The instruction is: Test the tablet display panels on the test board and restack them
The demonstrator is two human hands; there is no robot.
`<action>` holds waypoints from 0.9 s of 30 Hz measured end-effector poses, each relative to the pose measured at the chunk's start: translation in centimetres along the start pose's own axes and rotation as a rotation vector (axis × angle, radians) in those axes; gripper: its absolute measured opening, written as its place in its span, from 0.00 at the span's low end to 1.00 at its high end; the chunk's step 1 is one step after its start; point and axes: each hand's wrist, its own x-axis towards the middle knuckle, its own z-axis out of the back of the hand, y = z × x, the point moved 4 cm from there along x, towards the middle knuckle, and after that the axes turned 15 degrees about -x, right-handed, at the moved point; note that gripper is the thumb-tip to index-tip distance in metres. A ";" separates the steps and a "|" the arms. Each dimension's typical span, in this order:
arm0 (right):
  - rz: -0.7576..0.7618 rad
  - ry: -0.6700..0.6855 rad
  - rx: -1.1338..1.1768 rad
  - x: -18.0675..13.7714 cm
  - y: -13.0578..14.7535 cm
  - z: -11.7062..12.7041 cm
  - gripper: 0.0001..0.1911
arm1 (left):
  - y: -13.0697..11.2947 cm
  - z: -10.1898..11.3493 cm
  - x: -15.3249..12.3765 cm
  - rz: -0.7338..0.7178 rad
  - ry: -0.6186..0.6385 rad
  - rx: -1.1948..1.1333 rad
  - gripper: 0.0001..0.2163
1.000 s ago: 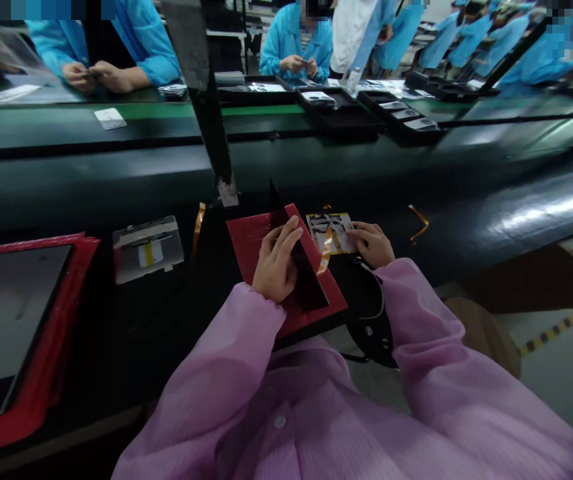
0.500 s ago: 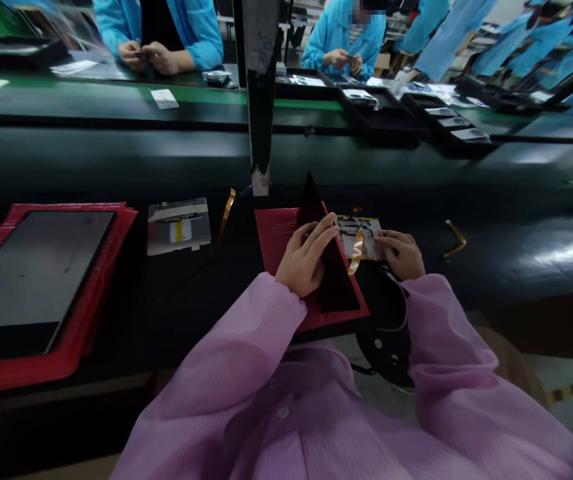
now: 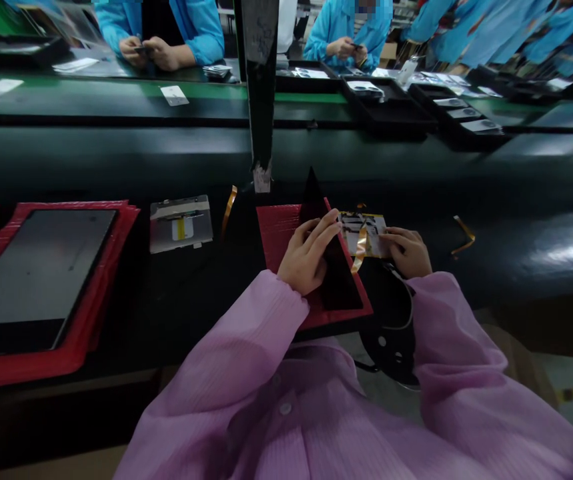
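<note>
Just the head cam here. Far left on my black bench (image 3: 186, 287) there's a flat grey screen panel (image 3: 36, 267) on red plastic wrapping (image 3: 103, 280), then a flat grey plate with a yellow strip (image 3: 191, 212), with a thin amber ribbon (image 3: 228, 212) near it. A bent amber ribbon (image 3: 466, 231) lies off to the right. A scuffed dark post (image 3: 260, 93) stands just behind the work, blocking some of the far side.

My left hand (image 3: 306, 257) is on a thin black panel (image 3: 342, 287), tilted up on a red plastic sheet (image 3: 276, 230); can't tell if that grip is pinching. My right hand (image 3: 409, 253) touches the right edge of a white, yellow-edged card (image 3: 375, 235) just beside the panel; can't tell that grip either.

Left fingers are extended, close together, aiming up and right. Right fingers point left, knuckles bent.
</note>
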 end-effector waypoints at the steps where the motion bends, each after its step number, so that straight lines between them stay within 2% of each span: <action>1: 0.002 -0.005 0.004 0.0 0.0 0.0 0.17 | 0.0 0.0 0.0 -0.003 -0.005 0.001 0.34; 17: -0.049 -0.005 0.020 0.0 0.0 -0.1 0.17 | -0.2 0.1 0.1 0.003 -0.033 -0.002 0.31; 27: -0.095 0.060 0.046 0.0 0.2 0.1 0.16 | 0.1 0.1 0.0 -0.005 -0.039 0.013 0.29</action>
